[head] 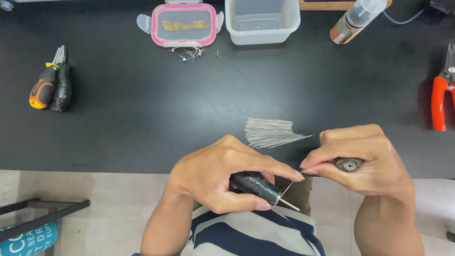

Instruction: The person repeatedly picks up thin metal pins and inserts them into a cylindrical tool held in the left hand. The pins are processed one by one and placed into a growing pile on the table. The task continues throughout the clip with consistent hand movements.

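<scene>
single head view, looking steeply down from above, close over hands, black table (142,109) edge ahead.

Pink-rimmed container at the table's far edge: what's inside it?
Through the clear lid of the pink-rimmed container shows one flat, yellowish-brown strip. The lid is shut; glare hides anything finer. Small bent wire pieces lie outside, in front.

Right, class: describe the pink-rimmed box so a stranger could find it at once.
Start at the black table and look along its far edge. Left of the plain translucent tub sits the pink-rimmed box. Only it has a pink rim, side clips and something yellowish inside.
</scene>
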